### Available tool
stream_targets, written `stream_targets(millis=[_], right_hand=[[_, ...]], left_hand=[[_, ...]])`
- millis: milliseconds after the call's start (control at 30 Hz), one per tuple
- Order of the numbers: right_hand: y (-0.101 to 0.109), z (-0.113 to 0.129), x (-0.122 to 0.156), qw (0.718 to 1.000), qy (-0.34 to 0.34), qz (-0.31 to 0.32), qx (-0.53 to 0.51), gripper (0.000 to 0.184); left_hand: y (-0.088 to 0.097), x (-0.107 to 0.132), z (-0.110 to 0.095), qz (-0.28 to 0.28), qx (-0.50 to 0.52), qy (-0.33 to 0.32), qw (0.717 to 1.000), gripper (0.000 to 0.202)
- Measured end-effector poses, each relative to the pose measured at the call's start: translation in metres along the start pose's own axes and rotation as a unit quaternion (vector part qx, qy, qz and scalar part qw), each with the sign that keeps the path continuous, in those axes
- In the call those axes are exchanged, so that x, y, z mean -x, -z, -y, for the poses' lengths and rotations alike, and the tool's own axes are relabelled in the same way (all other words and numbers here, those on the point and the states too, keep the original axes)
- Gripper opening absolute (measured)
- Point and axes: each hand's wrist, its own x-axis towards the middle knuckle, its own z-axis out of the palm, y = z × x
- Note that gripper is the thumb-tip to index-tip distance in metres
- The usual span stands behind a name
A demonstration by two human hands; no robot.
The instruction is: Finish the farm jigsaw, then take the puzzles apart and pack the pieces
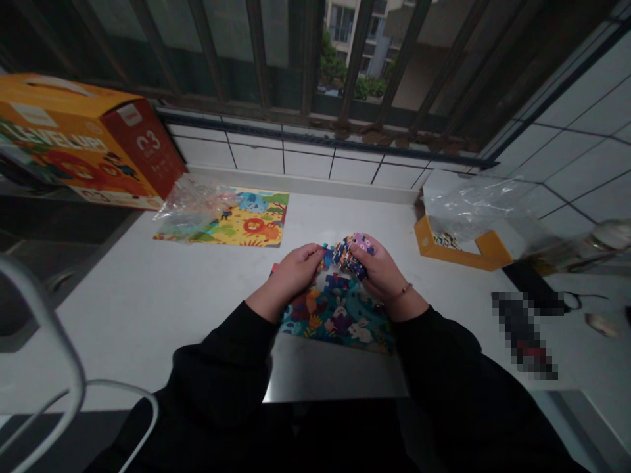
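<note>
My left hand (298, 270) pinches a blue jigsaw puzzle piece (327, 256) between thumb and fingers. Close beside it, my right hand (382, 268) is closed round a bunch of jigsaw puzzle pieces (349, 256), dark blue and purple with pale edges. Both hands are above a partly assembled puzzle (340, 322), which lies flat on the counter and shows rabbits, a fox-like animal and plants on teal. Its upper part is hidden in places by my hands, and pale surface shows near its top edge.
On the white counter (221, 289), a lion picture sheet (261, 223) lies back left, partly under clear plastic wrap (197, 207). An orange box (89, 144) stands behind it. At right is an open yellow box (458, 246) with pieces inside. A white cable (73, 368) hangs at front left.
</note>
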Motion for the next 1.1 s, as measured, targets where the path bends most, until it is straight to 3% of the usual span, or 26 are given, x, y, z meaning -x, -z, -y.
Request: stream_targets(millis=[67,167,267,333,600,700,867,1100], right_hand=[[0.001,-0.001,0.0,0.993,0.039,-0.01,0.111,0.051],[0.001,-0.002,0.001,0.972,0.088,-0.025,0.218,0.049],[0.0,-0.001,0.001,0.969,0.097,-0.02,0.226,0.046],[-0.001,0.0,0.001,0.972,0.091,-0.023,0.215,0.045],[0.001,0.004,0.002,0.974,0.083,-0.091,0.189,0.05],[0.001,0.001,0.002,0.979,0.078,-0.066,0.178,0.05],[-0.001,-0.003,0.001,0.972,0.096,0.011,0.216,0.049],[-0.002,-0.004,0.002,0.961,0.121,0.052,0.241,0.068]], left_hand=[[0.0,0.0,0.0,0.02,-0.029,-0.012,0.999,0.043],[0.0,0.002,-0.003,0.025,-0.117,-0.055,0.991,0.034],[0.001,0.003,-0.006,0.005,-0.192,-0.085,0.978,0.024],[0.002,0.002,-0.006,-0.007,-0.196,-0.076,0.978,0.027],[0.003,-0.005,0.009,-0.039,-0.084,0.028,0.995,0.03],[0.001,-0.005,0.01,-0.051,-0.052,0.041,0.997,0.025],[-0.005,-0.001,0.003,0.02,0.017,0.005,1.0,0.032],[-0.006,0.0,0.001,0.012,-0.108,-0.104,0.989,0.036]])
